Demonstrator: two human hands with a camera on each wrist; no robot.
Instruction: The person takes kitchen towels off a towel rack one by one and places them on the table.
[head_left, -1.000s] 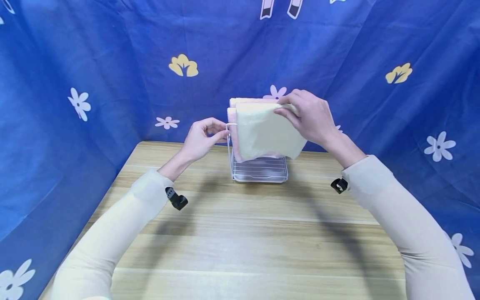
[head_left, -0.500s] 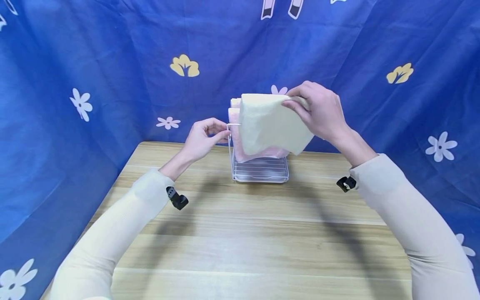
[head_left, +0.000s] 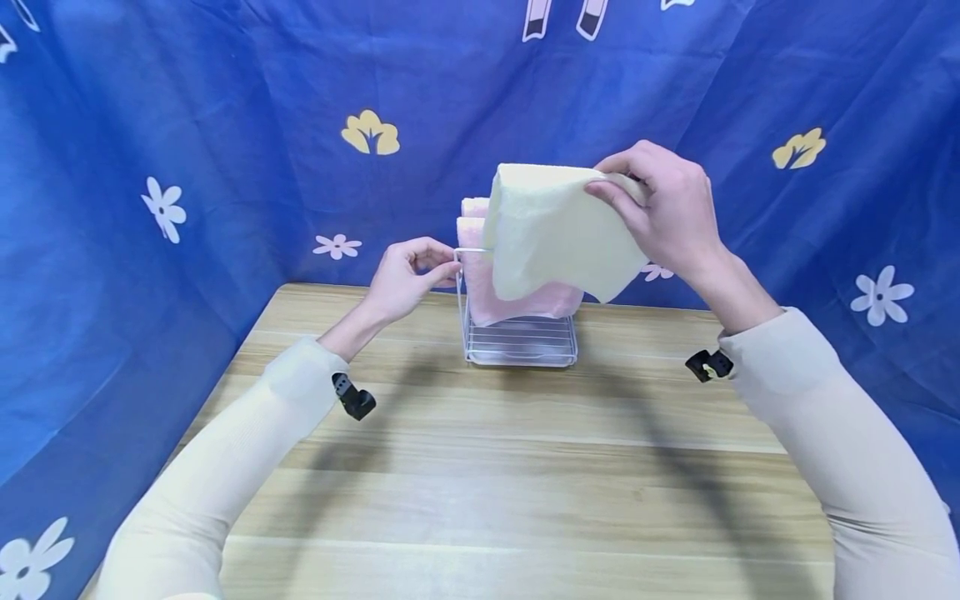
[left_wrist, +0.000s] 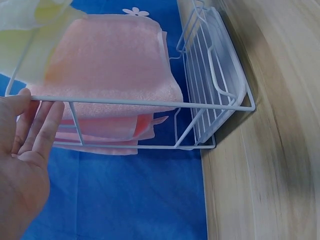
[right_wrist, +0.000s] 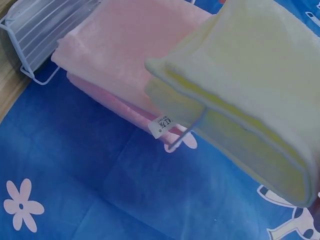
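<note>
In the head view, my left hand (head_left: 408, 279) holds the upper left corner of a white wire rack (head_left: 459, 304), thumb and fingers at the bar. My right hand (head_left: 675, 212) pinches the top right edge of a folded pale yellow towel (head_left: 551, 233), which hangs above and in front of the rack. Pink towels (head_left: 513, 304) drape over the rack behind it. In the right wrist view, the yellow towel (right_wrist: 260, 60) hangs in a fold, with a thin rack bar (right_wrist: 187, 134) reaching to it. A white label (right_wrist: 161, 126) shows beside the pink towel (right_wrist: 130, 45).
The rack has a light tray (head_left: 521, 358) at its base and stands near the back edge of a wooden table (head_left: 480, 467). A blue curtain (head_left: 247, 167) with flower prints hangs behind and along the sides.
My right hand has lifted the yellow towel up and to the right, uncovering more of the pink towels. My left hand has stayed at the rack's corner.
</note>
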